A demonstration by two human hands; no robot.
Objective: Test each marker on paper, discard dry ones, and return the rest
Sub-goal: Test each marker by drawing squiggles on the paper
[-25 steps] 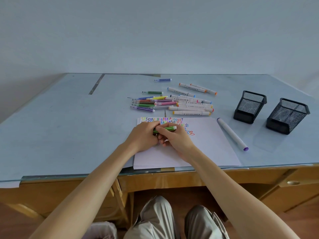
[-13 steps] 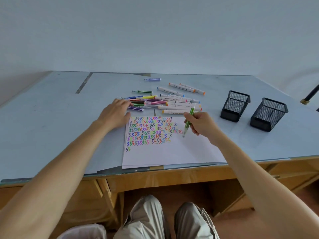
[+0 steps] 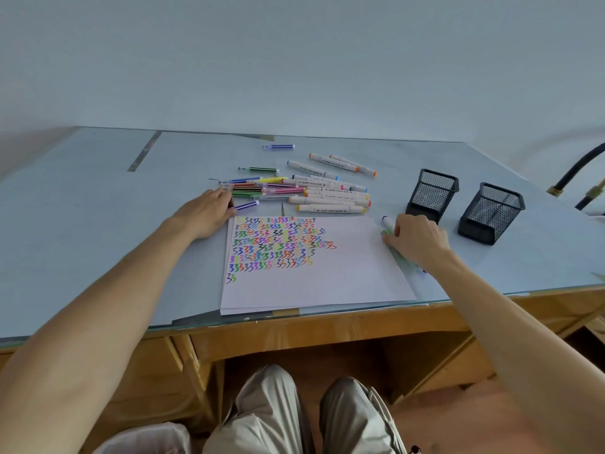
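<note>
A white paper (image 3: 327, 283) covered in rows of coloured squiggles lies at the desk's front. My right hand (image 3: 415, 240) sits at the paper's right edge, fingers curled over a blurred green marker (image 3: 388, 232). That marker lies low beside a white marker with a purple cap (image 3: 388, 220), which is mostly hidden under the hand. My left hand (image 3: 209, 211) rests flat left of the marker pile (image 3: 294, 191). Its fingertips touch the end of a purple striped marker (image 3: 247, 205).
Two black mesh pen holders (image 3: 432, 194) (image 3: 491, 213) stand to the right of the paper. Loose markers lie farther back, among them a blue one (image 3: 278, 146) and a green one (image 3: 260, 170). The glass desk edge (image 3: 294, 314) runs just below the paper.
My right hand carried the green marker from over the paper to its right edge, down beside the white marker. My left hand left the paper and reached the purple striped marker.
</note>
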